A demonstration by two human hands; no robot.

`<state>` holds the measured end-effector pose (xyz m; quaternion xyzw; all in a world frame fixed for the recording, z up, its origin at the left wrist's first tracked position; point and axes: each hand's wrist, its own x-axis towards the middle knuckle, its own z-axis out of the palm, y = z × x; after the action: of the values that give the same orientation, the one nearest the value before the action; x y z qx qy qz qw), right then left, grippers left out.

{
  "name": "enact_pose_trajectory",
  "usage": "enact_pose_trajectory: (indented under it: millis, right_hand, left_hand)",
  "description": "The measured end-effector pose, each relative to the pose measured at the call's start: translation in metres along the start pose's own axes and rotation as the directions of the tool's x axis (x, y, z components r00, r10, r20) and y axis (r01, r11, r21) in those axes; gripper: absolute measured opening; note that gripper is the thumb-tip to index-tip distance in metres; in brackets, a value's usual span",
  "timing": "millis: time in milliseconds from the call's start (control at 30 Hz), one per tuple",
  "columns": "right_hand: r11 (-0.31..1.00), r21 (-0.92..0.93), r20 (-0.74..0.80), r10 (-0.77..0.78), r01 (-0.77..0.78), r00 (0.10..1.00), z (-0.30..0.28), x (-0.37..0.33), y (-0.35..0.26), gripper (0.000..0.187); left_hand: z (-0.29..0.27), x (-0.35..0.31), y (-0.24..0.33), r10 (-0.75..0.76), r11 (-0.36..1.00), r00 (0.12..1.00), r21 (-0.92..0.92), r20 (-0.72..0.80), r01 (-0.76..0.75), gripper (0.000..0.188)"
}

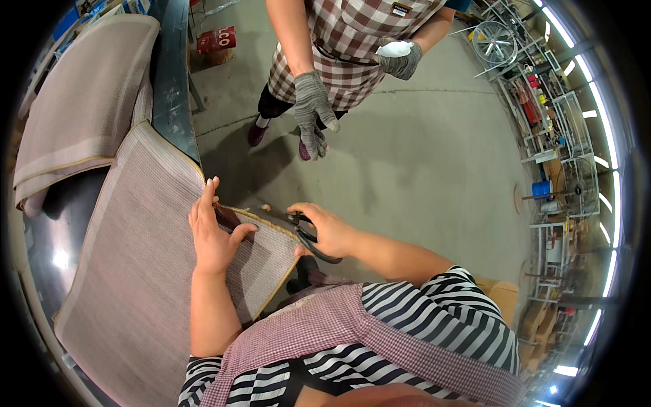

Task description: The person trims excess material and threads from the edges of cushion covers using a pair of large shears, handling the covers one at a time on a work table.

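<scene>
A grey-beige woven mat (146, 224) with a yellowish bound edge lies over the table and hangs past its side toward me. My left hand (211, 237) rests on the mat near its far edge, fingers stretched and thumb spread. Black-handled scissors (310, 245) are in my right hand (330, 232), beside the mat's near right corner. Their blades point left along the bound edge, and I cannot make out whether they are cutting. A small light-coloured tuft (265, 208) sticks up at that edge.
Folded mats (88, 81) lie farther back on the metal table (171, 74). Across from me stands a co-worker in a checked apron (346, 41) and grey gloves (312, 108), holding something white (395, 49). A red can (215, 39) stands behind; metal racks (542, 136) line the right.
</scene>
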<state>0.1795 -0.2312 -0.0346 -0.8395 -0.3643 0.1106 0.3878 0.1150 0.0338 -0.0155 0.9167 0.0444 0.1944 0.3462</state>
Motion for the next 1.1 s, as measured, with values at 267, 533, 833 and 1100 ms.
enact_pose_trajectory:
  millis: [267, 533, 833, 1100]
  right_hand:
    - [0.869, 0.439, 0.226, 0.139, -0.228, 0.964, -0.026, 0.003, -0.015, 0.073]
    - [0.857, 0.511, 0.099, 0.015, -0.064, 0.995, -0.032, 0.000, -0.011, 0.074]
    - [0.510, 0.851, -0.093, 0.383, -0.126, 0.919, -0.093, -0.115, 0.006, 0.080]
    - [0.586, 0.810, -0.282, 0.346, 0.029, 0.895, -0.149, -0.128, 0.003, 0.071]
  left_hand:
    - [0.001, 0.000, -0.004, 0.008, 0.999, 1.000, -0.046, 0.005, -0.008, 0.111]
    - [-0.001, 0.001, -0.021, 0.152, 0.988, 0.988, 0.015, 0.013, -0.152, 0.046]
    - [0.012, 0.011, 0.010, 0.252, 0.964, 0.959, -0.050, -0.133, -0.260, 0.016]
    - [0.060, 0.176, 0.214, 0.523, 0.798, 0.847, -0.295, -0.093, -0.525, 0.052]
